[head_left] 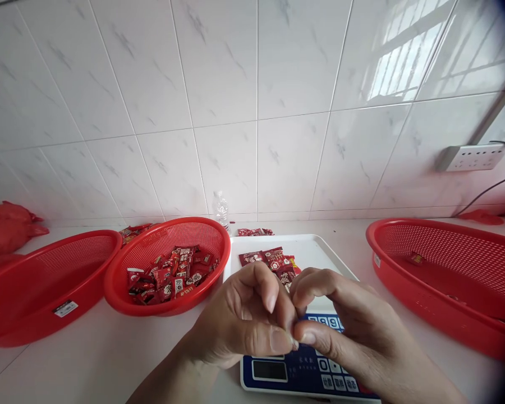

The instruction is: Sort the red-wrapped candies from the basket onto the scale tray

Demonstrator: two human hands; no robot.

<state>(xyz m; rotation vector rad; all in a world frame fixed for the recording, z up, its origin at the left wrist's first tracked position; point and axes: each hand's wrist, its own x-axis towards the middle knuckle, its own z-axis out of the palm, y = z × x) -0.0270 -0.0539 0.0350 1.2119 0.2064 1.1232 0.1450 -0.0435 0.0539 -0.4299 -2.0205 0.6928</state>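
Observation:
My left hand [242,322] and my right hand [345,328] meet fingertip to fingertip just above the keypad of a blue-and-white electronic scale [303,370]. Both are closed in a pinch; whatever is between the thumbs is too small to name. Behind them the scale's white tray [315,249] carries a small pile of red wrapped candies [273,262]. Left of the scale stands a round red mesh basket [193,230] holding several red candies [168,278].
A larger red basket [46,280] lies at the far left, with red plastic bags [8,224] behind it. Another big red basket [446,269] sits at the right. A white tiled wall [252,112] backs the counter, with a socket strip [471,158] and cable at the right.

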